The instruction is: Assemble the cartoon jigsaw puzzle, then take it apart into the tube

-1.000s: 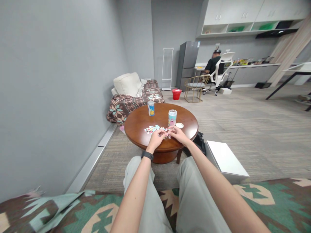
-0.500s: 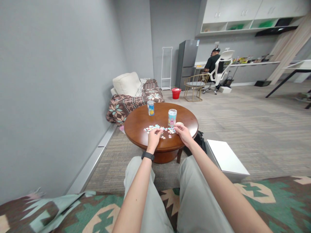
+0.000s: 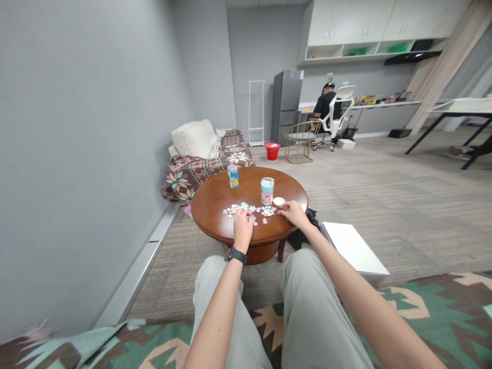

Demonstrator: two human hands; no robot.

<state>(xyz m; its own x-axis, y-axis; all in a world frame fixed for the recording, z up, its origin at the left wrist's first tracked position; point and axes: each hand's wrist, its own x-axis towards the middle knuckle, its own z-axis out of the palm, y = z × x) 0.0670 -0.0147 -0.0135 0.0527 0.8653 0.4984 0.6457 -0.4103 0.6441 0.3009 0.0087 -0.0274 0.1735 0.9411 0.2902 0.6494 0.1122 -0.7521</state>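
Small jigsaw puzzle pieces lie in a loose band near the front of the round wooden table. Over the near edge of the band is my left hand, its fingers curled and closed; what they hold, if anything, is hidden. At the band's right end my right hand pinches thumb and fingers together, low over the tabletop; the thing between them is too small to make out. Just behind it lies a round pale lid. A clear cartoon-printed canister stands upright behind the pieces.
A blue-and-yellow can stands at the table's back left. To the right of my legs is a white box. A covered couch stands beyond the table. Farther off, a person sits near a white office chair.
The view has shifted slightly, moving the room left and down in the picture. My right hand has come a little nearer to me, uncovering more of the lid. My left hand stays over the pieces.
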